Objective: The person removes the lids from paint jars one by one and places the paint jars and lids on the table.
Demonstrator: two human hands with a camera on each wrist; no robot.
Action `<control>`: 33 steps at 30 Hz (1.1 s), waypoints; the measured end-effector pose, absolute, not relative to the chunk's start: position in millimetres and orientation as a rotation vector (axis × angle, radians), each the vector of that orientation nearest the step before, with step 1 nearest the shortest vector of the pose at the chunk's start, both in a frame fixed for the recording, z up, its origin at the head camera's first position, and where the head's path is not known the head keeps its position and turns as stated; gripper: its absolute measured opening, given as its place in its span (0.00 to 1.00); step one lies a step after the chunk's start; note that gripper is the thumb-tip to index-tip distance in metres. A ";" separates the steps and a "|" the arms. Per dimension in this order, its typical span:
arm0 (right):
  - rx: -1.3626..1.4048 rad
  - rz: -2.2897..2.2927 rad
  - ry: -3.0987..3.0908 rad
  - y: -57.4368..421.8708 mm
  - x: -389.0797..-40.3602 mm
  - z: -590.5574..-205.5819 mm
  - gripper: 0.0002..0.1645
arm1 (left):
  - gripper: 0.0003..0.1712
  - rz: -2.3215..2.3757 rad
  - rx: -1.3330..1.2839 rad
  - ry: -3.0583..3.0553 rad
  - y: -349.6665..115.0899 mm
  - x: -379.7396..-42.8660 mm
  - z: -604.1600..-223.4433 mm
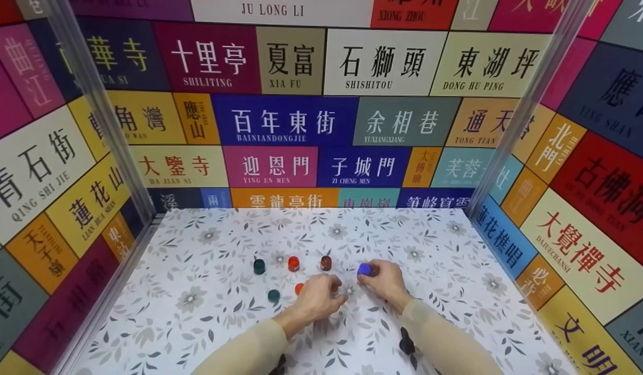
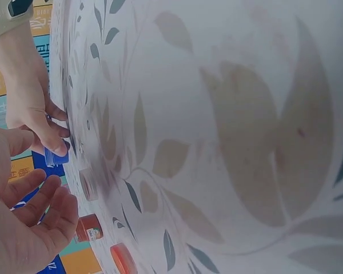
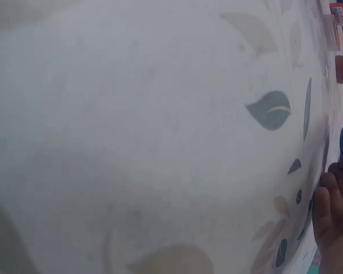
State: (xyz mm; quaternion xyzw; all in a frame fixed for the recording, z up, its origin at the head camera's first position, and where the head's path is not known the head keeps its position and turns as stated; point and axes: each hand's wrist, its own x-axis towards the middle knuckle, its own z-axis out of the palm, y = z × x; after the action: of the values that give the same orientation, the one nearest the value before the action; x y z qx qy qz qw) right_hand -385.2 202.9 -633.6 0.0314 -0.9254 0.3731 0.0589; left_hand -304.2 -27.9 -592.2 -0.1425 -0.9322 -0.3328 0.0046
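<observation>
My right hand pinches a small jar with a blue-purple top between thumb and fingers, just above the table. Nothing is in my left hand, whose fingers are loosely bent, to the left of that jar. The left wrist view shows the blue jar in the right hand's fingertips, beyond the left hand's spread fingers. Past the left hand stands a small brown jar. A pale, cap-like piece lies near the brown jar; in the head view the left hand hides it.
Farther left stand an orange-red jar and a dark green jar. Nearer lie a green round cap and an orange one, partly behind the left hand. Sign-covered panels border the flower-patterned table.
</observation>
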 end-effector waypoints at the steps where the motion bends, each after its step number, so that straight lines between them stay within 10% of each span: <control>1: 0.092 1.141 -2.802 203.0 -385.1 -633.1 0.17 | 0.21 -1.044 -0.444 -2.920 -28.0 -304.6 -591.4; 33: 0.246 1.486 -2.631 198.9 -369.5 -602.1 0.17 | 0.19 -1.046 -0.548 -2.689 -29.8 -322.5 -566.5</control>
State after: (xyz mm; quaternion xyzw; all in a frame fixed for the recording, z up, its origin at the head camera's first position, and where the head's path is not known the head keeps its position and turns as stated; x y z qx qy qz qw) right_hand -369.5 198.9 -602.1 0.0809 -0.8665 0.4896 0.0550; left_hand -322.5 -29.8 -566.5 -0.1857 -0.9108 -0.3542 0.1023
